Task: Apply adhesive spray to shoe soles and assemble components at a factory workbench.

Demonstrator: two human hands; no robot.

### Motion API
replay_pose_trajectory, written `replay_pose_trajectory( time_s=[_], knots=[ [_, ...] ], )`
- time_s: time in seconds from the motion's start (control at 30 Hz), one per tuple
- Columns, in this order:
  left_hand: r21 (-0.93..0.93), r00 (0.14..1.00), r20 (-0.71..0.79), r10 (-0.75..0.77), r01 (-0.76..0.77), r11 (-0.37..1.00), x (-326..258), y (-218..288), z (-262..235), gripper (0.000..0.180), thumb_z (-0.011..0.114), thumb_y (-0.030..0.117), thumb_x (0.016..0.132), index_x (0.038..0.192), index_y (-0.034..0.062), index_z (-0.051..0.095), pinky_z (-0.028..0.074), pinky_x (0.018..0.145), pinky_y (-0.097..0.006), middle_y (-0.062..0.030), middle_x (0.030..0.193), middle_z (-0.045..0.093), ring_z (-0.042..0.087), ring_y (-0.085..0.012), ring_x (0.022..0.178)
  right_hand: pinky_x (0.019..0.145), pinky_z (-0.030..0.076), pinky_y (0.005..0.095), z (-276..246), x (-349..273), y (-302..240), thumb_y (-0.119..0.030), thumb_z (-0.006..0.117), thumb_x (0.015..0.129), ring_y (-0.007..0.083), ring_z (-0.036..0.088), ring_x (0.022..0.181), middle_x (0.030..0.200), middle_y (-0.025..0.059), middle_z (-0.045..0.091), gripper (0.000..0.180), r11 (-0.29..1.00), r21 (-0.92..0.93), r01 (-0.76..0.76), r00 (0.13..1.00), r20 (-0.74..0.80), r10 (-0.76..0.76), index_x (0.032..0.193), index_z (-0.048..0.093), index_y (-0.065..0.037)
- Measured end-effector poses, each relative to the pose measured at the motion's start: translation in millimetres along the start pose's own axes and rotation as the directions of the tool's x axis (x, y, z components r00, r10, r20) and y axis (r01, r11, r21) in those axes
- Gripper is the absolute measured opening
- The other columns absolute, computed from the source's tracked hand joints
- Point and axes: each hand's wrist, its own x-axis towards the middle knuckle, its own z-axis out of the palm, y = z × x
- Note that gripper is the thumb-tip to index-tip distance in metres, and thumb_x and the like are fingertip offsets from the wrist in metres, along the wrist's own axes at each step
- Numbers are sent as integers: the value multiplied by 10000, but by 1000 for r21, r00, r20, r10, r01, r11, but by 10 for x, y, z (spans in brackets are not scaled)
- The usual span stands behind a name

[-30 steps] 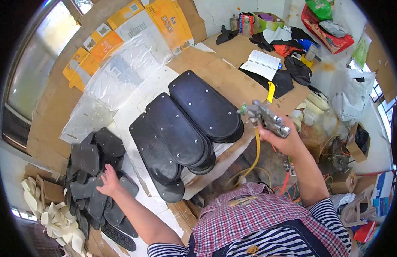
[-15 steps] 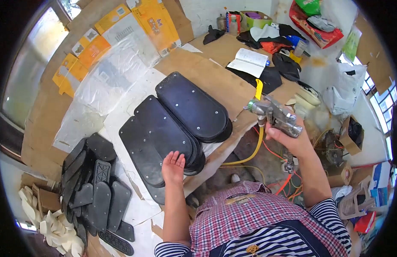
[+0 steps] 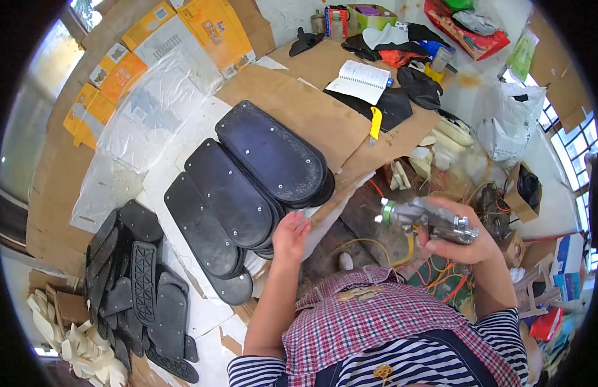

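I have the spray gun [image 3: 429,219] in the right hand [image 3: 465,240], fingers wrapped round its body, out past the worktop's near edge and above the floor; its green-ringed nozzle points left. The left hand [image 3: 290,240] is loosely curled, and I see nothing in it; it is right by the rounded ends of the stacks, but I can't tell from my view whether the fingertips touch. Three stacks lie side by side on the worktop [image 3: 296,106], all black pads with small metal studs: the right stack [image 3: 273,151], the middle stack [image 3: 231,197] and the left stack [image 3: 199,222], with a pad's round end jutting out below the last. Left of them I make out a loose heap [image 3: 121,309] of more black pieces, a lattice-patterned strip [image 3: 143,284] on top, and cream pieces [image 3: 86,351] beyond. Farther back on the worktop I have a yellow cutter [image 3: 375,122] near an open notebook [image 3: 358,80]. A clear plastic sheet [image 3: 147,106] and orange cardboard [image 3: 212,29] line the far left, and a white bag [image 3: 513,126] hangs at far right.
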Motion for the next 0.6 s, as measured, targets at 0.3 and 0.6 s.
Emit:
replay_pose_trajectory(
  time_s=[0.3, 0.6],
  knots=[
    [-289, 1000, -18, 17, -21, 957, 66, 12, 476, 276, 421, 183, 939, 1142, 7, 485, 404, 924, -413, -125, 1143, 539, 515, -291, 1039, 655, 500, 261, -63, 33, -51, -65, 673, 759, 116, 573, 717, 826, 56, 589, 586, 995, 82, 51, 957, -288, -25, 1283, 425, 21],
    [-378, 928, -34, 371, -355, 855, -149, 290, 355, 68, 528, 107, 886, 932, 112, 479, 444, 841, -393, -49, 947, 585, 568, -227, 925, 643, 498, 255, -7, 198, -31, -68, 686, 739, 126, 591, 730, 833, 73, 595, 594, 998, 67, -10, 998, -66, 14, 1266, 429, 28]
  ],
)
